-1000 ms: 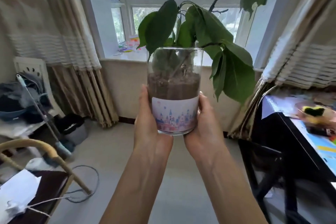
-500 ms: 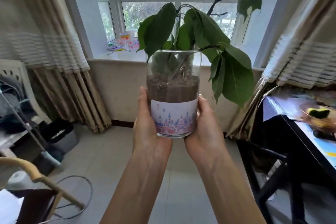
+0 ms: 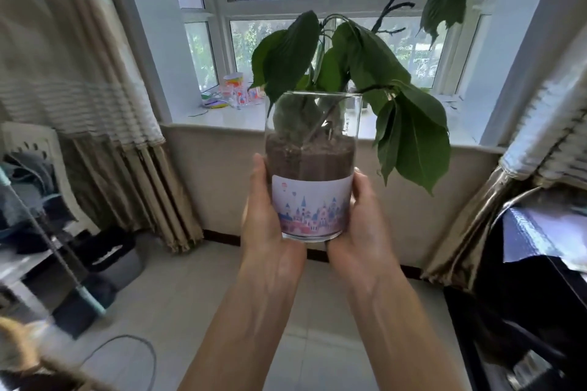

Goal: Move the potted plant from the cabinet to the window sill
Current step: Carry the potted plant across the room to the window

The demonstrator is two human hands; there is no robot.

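Note:
The potted plant point(image 3: 311, 174) is a clear glass jar of dark soil with a castle-print label and large drooping green leaves. I hold it upright in mid-air, in front of me. My left hand point(image 3: 266, 219) wraps its left side and my right hand point(image 3: 362, 222) wraps its right side, both near the base. The white window sill point(image 3: 222, 119) runs across the wall behind the jar, at about the height of its rim. The cabinet is out of view.
Small colourful items point(image 3: 233, 92) sit on the sill's left part. Beige curtains point(image 3: 95, 105) hang at both sides. A dark table point(image 3: 540, 263) stands at the right. Clutter, a mop handle point(image 3: 47, 238) and a cable point(image 3: 127, 355) lie on the floor at left.
The window and sill have grown larger and closer in view. The jar stays gripped the same way in both hands, held a little higher against the sill.

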